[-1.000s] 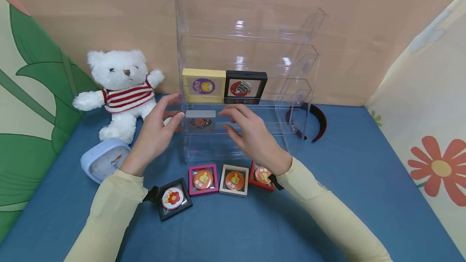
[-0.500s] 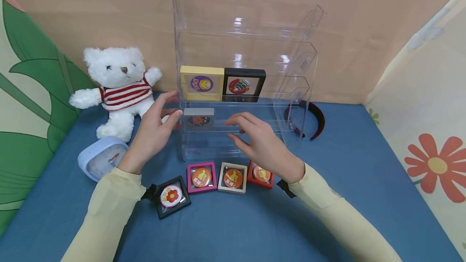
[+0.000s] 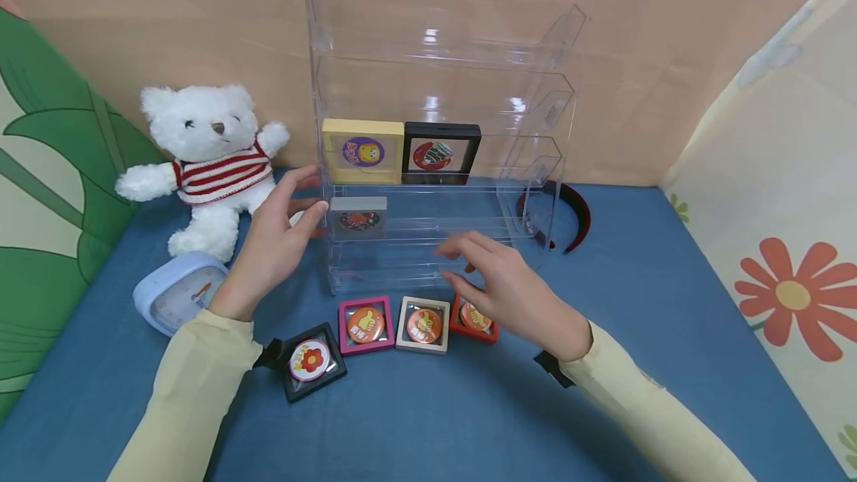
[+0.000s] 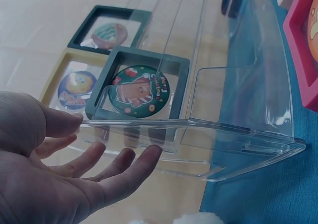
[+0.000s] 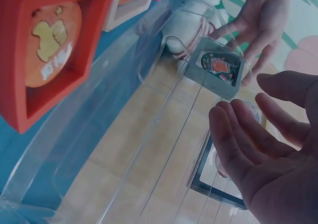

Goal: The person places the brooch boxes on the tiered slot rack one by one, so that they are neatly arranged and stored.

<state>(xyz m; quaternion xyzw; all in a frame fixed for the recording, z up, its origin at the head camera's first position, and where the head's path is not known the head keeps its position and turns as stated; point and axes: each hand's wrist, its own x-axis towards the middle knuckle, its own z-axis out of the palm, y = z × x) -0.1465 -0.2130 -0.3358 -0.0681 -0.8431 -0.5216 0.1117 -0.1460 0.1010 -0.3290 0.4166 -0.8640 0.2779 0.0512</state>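
Clear see-through display rack [image 3: 442, 58], with a yellow frame [image 3: 362, 151], a black frame [image 3: 441, 153] and a grey frame [image 3: 358, 216] just past the fingers [image 3: 315, 210]. Nearer than the fingers: pink frame [image 3: 365, 325], beige frame [image 3: 423, 325], red frame [image 3: 474, 317], all with orange thumbs-up badges. White teddy [image 3: 207, 162] in a red-striped sweater, pale blue clock [image 3: 175, 291], blue bench [image 3: 636, 303].

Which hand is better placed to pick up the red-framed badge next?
Probably the right hand: it hovers open just above the red-framed badge, nothing in it. The left hand rests at the clear shelf's left edge by the grey-framed badge.
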